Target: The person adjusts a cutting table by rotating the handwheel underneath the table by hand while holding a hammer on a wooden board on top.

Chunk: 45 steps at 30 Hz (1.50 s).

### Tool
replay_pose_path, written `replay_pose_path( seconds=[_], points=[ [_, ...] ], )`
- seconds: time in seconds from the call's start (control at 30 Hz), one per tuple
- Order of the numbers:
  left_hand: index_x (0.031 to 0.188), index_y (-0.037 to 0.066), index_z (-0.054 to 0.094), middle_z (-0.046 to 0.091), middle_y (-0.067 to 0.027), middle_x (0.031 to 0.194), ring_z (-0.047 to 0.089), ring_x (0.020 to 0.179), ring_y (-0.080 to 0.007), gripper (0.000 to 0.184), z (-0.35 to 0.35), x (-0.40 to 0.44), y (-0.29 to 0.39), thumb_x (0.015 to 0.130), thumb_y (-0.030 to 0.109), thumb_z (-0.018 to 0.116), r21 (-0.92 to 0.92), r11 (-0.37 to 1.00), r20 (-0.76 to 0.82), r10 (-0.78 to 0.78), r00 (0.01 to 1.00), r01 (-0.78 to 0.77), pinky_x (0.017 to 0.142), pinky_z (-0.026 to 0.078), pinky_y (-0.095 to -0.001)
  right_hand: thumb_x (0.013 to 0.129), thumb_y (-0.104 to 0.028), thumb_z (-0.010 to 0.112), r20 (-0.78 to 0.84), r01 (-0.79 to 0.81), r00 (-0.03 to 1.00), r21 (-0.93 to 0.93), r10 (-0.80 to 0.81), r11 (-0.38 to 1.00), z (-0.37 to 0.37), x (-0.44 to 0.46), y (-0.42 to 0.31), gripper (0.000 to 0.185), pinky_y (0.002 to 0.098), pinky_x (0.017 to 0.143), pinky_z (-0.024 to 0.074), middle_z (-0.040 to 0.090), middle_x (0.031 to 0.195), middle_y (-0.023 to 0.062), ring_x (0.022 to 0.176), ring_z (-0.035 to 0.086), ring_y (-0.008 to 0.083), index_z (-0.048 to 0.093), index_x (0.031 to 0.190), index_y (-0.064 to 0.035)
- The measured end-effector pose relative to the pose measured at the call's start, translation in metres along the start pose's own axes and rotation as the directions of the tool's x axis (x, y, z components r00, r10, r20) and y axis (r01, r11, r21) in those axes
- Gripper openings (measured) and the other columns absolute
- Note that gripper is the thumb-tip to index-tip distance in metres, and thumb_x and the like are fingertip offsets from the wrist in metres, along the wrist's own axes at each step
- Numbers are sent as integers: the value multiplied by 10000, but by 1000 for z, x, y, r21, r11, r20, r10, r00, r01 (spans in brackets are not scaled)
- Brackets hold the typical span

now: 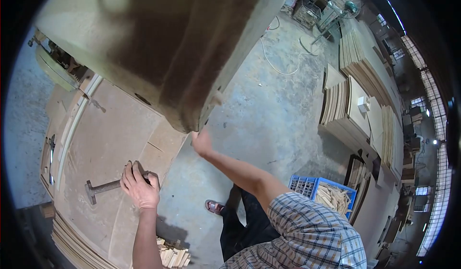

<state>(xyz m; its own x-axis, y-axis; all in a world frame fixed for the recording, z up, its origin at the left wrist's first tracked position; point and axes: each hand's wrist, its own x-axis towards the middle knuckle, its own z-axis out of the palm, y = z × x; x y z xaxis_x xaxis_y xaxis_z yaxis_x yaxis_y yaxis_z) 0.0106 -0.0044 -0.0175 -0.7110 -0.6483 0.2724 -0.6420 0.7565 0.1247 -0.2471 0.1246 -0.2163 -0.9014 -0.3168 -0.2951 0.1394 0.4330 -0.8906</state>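
Observation:
My left hand (139, 186) is closed over the handle of a hammer (106, 187), whose head points left on the worn, flat work table (120, 129). My right hand (202, 143) reaches up to the lower corner of a large pale machine housing (144, 43), which fills the top of the view. Motion smears that hand, and its fingertips are partly hidden at the housing's edge.
Left on the table lie a pale rail (72, 129) and a metal tool (52, 156). Curved wood panels (336, 101) are stacked at right. A blue crate (336, 196) holds wood scraps. A fan (345, 4) stands at the back, with a cable (283, 72) on the floor.

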Motion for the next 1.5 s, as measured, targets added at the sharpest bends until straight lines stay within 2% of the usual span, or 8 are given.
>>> replay_pose_path(
  seconds=[0.23,0.47,0.73,1.0,1.13,1.27,1.37,1.5],
  points=[
    [1483,60,555,522,-161,1547,440,1483,-340,624,5,0,-1,913,309,608,-2,1000,-17,10,1000,-10,1255,264,-571,990,-342,690,87,407,905,-454,-416,793,-25,-34,-4,435,516,922,518,648,989,209,991,633,450,600,1209,24],
    [1470,54,570,523,-163,1548,439,1480,-349,610,2,-1,1,913,301,593,6,1000,-18,0,1000,0,1248,270,-573,1052,-352,575,356,-529,823,199,442,825,-35,29,-54,421,515,719,558,676,727,212,679,687,408,653,1011,59],
    [1495,74,547,514,-153,1563,441,1481,-337,620,2,-1,-2,920,296,605,7,1000,-4,3,1000,-3,1254,263,-576,967,-184,559,83,448,889,-358,-450,819,-12,-38,17,322,549,946,540,726,1115,311,1072,667,532,665,1199,12],
    [1461,54,558,519,-169,1534,438,1480,-349,617,1,1,-3,903,312,612,-33,999,-23,8,1000,-9,1254,263,-590,1024,-445,522,458,-542,790,212,407,813,-59,17,-81,510,446,701,524,660,795,218,691,671,312,672,960,38],
    [1397,49,612,551,-177,1503,481,1439,-353,574,3,0,-3,870,275,635,-36,999,-64,14,998,-17,1210,317,-579,1094,-419,461,-29,-79,997,-214,75,974,-17,-20,-57,525,543,914,546,732,1065,301,973,705,479,691,1200,42],
    [1334,47,651,577,-181,1458,515,1388,-360,535,-4,6,-7,839,250,656,-111,994,-88,1,996,-10,1162,358,-561,1036,-125,435,32,413,902,-354,-431,839,19,-50,52,430,576,1107,458,577,1436,346,1332,541,518,588,1409,27],
    [1349,49,636,562,-184,1458,499,1403,-362,566,-7,4,-9,830,272,663,-156,987,-58,-56,997,46,1174,344,-559,960,-72,530,410,396,892,-501,-192,769,-11,-9,59,302,562,1053,497,650,1243,330,1202,599,526,642,1213,49],
    [1383,57,613,544,-184,1474,477,1429,-362,602,-1,3,-20,836,304,657,-162,985,-82,-79,993,65,1206,314,-567,1026,-378,630,540,-307,812,71,222,949,-73,7,-46,337,415,842,583,727,1135,96,1049,704,215,664,1194,-88]
  ],
)
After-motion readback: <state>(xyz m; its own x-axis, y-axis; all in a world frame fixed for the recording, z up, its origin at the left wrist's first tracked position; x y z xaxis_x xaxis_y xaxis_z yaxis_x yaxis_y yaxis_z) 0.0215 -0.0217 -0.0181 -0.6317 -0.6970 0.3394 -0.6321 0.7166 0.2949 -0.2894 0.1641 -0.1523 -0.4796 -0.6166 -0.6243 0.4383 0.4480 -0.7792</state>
